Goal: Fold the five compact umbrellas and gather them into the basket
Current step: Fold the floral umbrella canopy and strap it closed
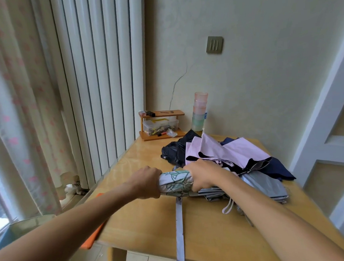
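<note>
Rolled umbrella (176, 182): mid-desk, lying left to right; its strap (179, 225) trails over the near edge.
Left hand (148, 181): curled round its left end.
Right hand (201, 176): gripping its right part.
Loose umbrellas: pink (234, 153), black (173, 150), navy (278, 168) and grey (265, 187), heaped right.
Containers: clear box (160, 127) of small items in far rack (161, 136); stacked cups (199, 113) beside it.
Desk (143, 217): bare wood near-left.
</note>
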A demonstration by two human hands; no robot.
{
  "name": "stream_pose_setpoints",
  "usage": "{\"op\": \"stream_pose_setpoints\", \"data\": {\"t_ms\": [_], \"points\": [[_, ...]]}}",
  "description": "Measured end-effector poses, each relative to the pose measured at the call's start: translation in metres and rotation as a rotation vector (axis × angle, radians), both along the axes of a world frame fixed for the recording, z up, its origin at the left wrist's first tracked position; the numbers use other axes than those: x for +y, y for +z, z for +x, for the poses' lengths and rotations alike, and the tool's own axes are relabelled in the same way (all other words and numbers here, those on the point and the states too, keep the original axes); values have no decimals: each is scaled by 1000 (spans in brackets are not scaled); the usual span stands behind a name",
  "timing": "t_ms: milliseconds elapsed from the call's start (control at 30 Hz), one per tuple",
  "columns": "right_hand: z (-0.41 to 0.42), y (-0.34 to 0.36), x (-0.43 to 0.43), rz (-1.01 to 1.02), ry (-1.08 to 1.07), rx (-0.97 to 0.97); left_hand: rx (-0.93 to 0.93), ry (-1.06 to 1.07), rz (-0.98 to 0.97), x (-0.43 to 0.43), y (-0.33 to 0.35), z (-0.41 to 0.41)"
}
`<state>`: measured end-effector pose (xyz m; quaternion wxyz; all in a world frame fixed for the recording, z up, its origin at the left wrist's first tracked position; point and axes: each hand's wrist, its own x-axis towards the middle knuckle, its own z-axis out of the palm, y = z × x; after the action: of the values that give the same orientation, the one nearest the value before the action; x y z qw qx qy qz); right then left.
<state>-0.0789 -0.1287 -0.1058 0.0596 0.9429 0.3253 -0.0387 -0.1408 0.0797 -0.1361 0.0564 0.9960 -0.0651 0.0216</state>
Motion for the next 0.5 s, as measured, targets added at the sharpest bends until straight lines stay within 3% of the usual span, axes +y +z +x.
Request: {"op": "stream_pose_setpoints", "data": {"t_ms": [167, 300, 500], "points": [[-3, 14, 5, -36, -10, -2, 114, 34, -147, 3, 3, 6], [-11, 33, 15, 176, 32, 129, 99, 30, -146, -1, 8, 7], [6, 15, 0, 232, 17, 222, 184, 12, -240, 10, 7, 2]]}}
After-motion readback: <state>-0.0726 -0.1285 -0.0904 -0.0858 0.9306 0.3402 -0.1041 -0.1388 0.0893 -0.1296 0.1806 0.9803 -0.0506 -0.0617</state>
